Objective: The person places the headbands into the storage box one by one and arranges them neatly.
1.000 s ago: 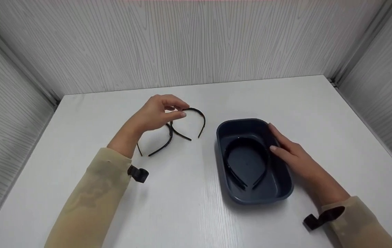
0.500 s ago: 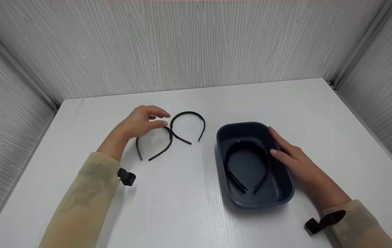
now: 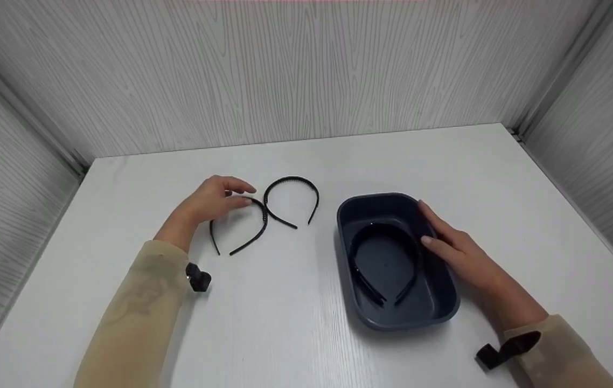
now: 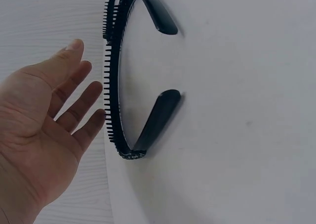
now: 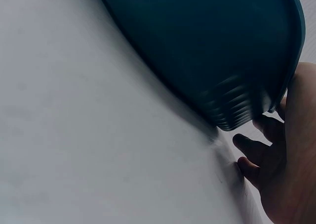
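Two black toothed headbands lie side by side and touch on the white table. My left hand [image 3: 212,200] is at the top of the left headband [image 3: 264,218], hiding part of its arc. In the left wrist view the fingers of that hand [image 4: 52,103] are loosely spread beside the teeth of the headband [image 4: 114,93], with no grip on it. The right headband [image 3: 292,178] lies free. My right hand [image 3: 460,250] holds the right rim of a dark blue plastic basin [image 3: 387,264], thumb inside and fingers outside. Black headbands [image 3: 357,269] lie in the basin, apparently stacked.
The white table [image 3: 285,323] ends at a wood-grain back panel [image 3: 306,70]. Similar panels stand at left and right. A small black device [image 3: 197,277] is worn on each wrist.
My left hand has left the right headband's top and moved left and toward me, to the left headband. My right hand stays at the basin rim.
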